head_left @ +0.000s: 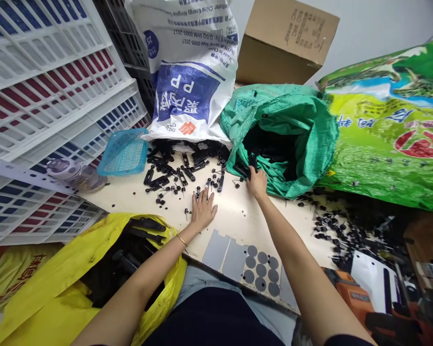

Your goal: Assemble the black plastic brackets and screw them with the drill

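Observation:
My left hand (202,209) lies flat on the pale board (234,211), fingers spread, its tips touching small black pins (198,191). My right hand (257,182) reaches to the mouth of the green woven sack (296,120) and is closed around a black plastic piece (252,161) from the dark heap inside. A scatter of long black plastic parts (173,168) lies on the board just beyond my left hand.
A white PP sack (191,72) stands behind the parts, a blue basket (124,151) to its left, stacked crates (39,96) further left. A yellow bag (94,269) of black parts lies by my left arm. More black parts (332,230) are heaped at right, below a green printed bag (389,125). A cardboard box (285,38) sits behind.

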### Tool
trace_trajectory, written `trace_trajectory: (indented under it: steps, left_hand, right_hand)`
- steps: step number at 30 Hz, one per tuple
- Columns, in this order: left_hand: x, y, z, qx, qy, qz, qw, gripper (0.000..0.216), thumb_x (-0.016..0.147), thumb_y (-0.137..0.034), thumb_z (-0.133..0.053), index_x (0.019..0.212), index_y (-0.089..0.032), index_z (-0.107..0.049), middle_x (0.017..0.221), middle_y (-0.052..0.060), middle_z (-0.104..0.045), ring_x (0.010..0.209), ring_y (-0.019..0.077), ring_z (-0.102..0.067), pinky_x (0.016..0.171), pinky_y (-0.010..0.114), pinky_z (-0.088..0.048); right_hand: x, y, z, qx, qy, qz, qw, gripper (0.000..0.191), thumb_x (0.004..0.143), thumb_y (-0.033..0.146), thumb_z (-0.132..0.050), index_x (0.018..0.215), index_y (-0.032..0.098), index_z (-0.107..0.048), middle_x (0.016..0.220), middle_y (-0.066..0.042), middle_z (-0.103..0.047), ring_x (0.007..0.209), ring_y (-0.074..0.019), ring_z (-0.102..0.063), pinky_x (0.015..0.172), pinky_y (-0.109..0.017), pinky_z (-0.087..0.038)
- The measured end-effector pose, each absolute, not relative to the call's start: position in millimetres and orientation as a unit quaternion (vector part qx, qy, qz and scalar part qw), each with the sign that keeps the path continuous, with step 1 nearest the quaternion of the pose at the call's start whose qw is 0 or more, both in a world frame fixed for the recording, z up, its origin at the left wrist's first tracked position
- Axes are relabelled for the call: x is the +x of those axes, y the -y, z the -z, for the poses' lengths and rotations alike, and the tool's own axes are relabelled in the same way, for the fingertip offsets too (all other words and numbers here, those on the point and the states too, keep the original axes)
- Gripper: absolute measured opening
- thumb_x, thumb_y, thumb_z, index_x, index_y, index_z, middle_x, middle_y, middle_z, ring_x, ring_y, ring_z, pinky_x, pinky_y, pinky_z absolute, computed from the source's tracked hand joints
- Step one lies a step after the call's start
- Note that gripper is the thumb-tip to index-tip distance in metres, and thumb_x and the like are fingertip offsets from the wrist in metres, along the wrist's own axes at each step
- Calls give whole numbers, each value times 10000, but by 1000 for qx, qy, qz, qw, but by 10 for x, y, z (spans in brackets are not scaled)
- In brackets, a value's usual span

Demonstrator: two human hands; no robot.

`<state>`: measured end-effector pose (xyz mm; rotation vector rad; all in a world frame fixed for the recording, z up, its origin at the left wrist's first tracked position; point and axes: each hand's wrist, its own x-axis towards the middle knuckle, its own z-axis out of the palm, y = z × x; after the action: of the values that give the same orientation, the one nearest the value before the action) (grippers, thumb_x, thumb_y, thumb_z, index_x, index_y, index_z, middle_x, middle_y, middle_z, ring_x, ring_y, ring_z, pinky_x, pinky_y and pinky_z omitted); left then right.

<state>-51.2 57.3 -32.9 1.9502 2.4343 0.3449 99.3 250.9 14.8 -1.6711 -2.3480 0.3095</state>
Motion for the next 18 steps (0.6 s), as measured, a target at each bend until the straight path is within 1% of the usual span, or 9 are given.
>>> trace_trajectory:
  steps: [2,4,6,7,9,11,13,15,18]
  left_hand:
    - [-530,-570,328,622,-772,-128,-3,511,901,-359,-403,1363,-143,-436,1495,175,-298,1348,321,-314,1126,575,-99]
    - [-531,-592,300,622,-769,-148,-6,504,895,-355,-419,1353,-145,-441,1462,179,-346,1337,324,-315,1122,589,-57]
    - [-519,-674,240,617,-768,-172,-4,490,902,-358,-413,1344,-149,-444,1402,176,-419,1301,318,-351,1120,576,-73]
    - [-509,-746,201,612,-770,-184,0,487,908,-364,-406,1342,-147,-444,1355,174,-462,1265,313,-385,1115,563,-107]
    - [-485,-939,122,596,-778,-196,13,483,912,-379,-405,1322,-129,-456,1242,176,-538,1171,309,-454,1077,539,-203]
    - [-469,-1158,59,582,-794,-177,26,459,895,-366,-446,1258,-92,-502,1138,186,-579,1093,323,-492,1017,529,-278]
    - [-480,-1331,13,589,-795,-142,35,352,878,-268,-465,1152,-73,-568,1080,184,-596,1056,320,-512,1004,507,-296]
    - [-528,-1394,-41,599,-790,-123,38,277,857,-179,-460,1068,-73,-606,1049,177,-601,1048,309,-519,1019,489,-290]
    - [-649,-1232,-212,610,-776,-155,43,251,826,-133,-485,1039,-109,-615,1034,148,-583,1051,280,-521,996,438,-345]
  right_hand:
    - [1161,-2318,-109,-546,825,-69,130,470,858,182,-493,1324,220,-448,1142,-150,-479,1057,-275,-405,906,-416,-315]
    - [1336,-2080,-59,-520,840,-32,153,423,880,193,-436,1300,213,-480,1150,-153,-484,1058,-280,-422,911,-426,-334]
    - [1501,-1833,8,-511,841,-25,174,394,889,211,-395,1264,190,-513,1135,-159,-495,1051,-283,-438,907,-433,-357]
    - [1579,-1717,45,-515,837,-36,182,386,888,227,-391,1247,176,-523,1115,-162,-505,1040,-285,-447,897,-434,-370]
    - [1723,-1509,115,-527,823,-76,198,389,876,272,-410,1228,150,-523,1074,-165,-528,1017,-289,-464,876,-440,-393]
    - [1860,-1324,156,-535,804,-133,223,408,868,328,-435,1222,140,-505,1065,-159,-549,1007,-286,-480,875,-445,-404]
    - [1991,-1141,154,-542,779,-194,251,437,862,390,-453,1225,149,-486,1099,-152,-560,1020,-277,-494,891,-445,-407]
    - [2119,-948,113,-549,752,-250,268,500,857,443,-463,1272,166,-439,1170,-149,-546,1048,-268,-506,893,-432,-417]
    - [2297,-653,41,-552,722,-319,269,618,866,479,-455,1392,197,-292,1264,-145,-507,1093,-252,-516,883,-404,-433]
